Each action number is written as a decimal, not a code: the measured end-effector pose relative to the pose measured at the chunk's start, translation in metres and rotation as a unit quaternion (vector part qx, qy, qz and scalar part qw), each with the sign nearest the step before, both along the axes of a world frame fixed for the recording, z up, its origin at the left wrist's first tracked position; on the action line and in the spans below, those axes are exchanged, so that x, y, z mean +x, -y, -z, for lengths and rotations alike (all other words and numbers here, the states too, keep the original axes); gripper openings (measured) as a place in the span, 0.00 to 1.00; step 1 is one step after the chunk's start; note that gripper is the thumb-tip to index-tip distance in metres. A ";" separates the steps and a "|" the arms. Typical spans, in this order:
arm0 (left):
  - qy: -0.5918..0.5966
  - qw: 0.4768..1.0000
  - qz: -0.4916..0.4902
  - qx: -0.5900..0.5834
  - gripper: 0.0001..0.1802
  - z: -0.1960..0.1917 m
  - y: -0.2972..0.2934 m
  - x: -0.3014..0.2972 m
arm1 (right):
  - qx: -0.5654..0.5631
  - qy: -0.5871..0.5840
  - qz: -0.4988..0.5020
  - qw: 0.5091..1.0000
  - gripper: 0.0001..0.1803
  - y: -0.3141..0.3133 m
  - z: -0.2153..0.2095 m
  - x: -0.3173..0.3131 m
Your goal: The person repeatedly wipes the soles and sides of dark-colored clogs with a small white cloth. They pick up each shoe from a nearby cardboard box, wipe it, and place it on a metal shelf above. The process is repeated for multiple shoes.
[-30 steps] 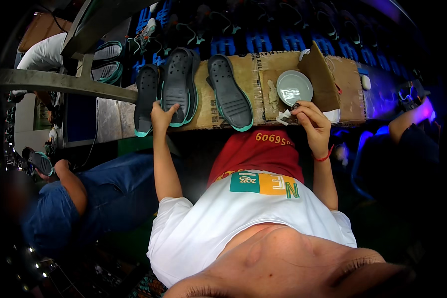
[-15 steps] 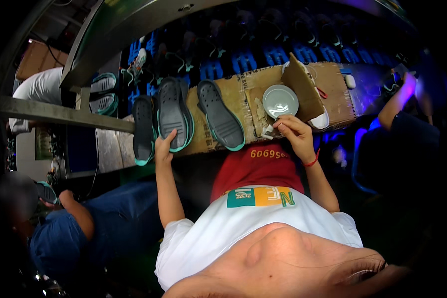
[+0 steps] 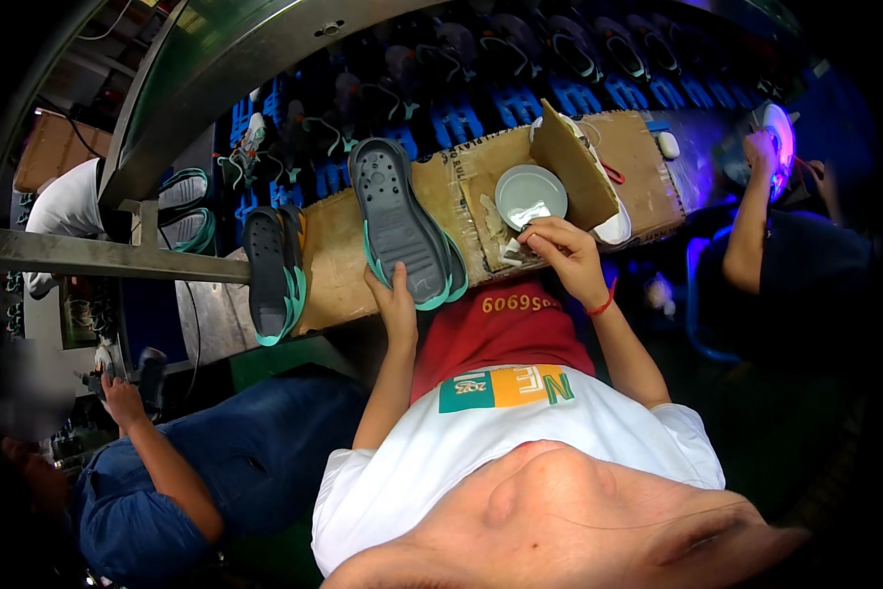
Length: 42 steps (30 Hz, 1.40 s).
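My left hand (image 3: 394, 302) grips the heel end of a grey shoe sole (image 3: 394, 201) with a teal edge, thumb on its inner face. That sole lies over another sole (image 3: 455, 267), mostly hidden beneath it. My right hand (image 3: 571, 257) is closed in a pinch at the near rim of a round pale bowl (image 3: 528, 183) with whitish stuff in it. What the fingers pinch is too small to make out. To the left, more grey and teal soles (image 3: 269, 270) lie at the end of the cardboard.
Cardboard (image 3: 333, 245) covers the bench, with an upright cardboard flap (image 3: 574, 172) beside the bowl. Blue racks with shoe parts (image 3: 515, 103) line the far side. A metal bar (image 3: 117, 257) crosses at left. Co-workers sit at left (image 3: 137, 501) and right (image 3: 800, 255).
My left hand has moved right, bringing its sole over the one that lay near the bowl. My right hand stays by the bowl's rim. The co-worker at right now handles a round, purple-lit object.
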<state>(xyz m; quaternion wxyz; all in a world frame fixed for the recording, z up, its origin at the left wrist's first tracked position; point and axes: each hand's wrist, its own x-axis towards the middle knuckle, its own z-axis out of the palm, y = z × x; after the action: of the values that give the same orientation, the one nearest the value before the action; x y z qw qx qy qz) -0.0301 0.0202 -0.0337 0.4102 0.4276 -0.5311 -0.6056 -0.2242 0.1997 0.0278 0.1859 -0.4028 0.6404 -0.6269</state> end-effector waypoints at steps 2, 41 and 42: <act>0.183 0.968 0.060 -0.159 0.28 -0.003 0.007 0.007 | 0.001 -0.076 0.023 0.997 0.07 0.005 -0.001 -0.007; -0.111 0.884 0.428 -0.149 0.57 -0.077 0.023 -0.022 | 0.007 -0.265 -0.008 0.964 0.08 0.036 -0.021 -0.021; -0.112 0.885 0.427 -0.150 0.57 -0.077 0.023 -0.022 | -0.006 -0.286 -0.006 0.958 0.08 0.039 -0.023 -0.021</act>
<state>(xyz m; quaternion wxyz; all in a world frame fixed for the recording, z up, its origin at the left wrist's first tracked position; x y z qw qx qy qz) -0.0518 -0.0029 0.0428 0.2282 0.0223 -0.6974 -0.6791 -0.2450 0.1610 0.0504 -0.0042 -0.5700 0.6606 -0.4885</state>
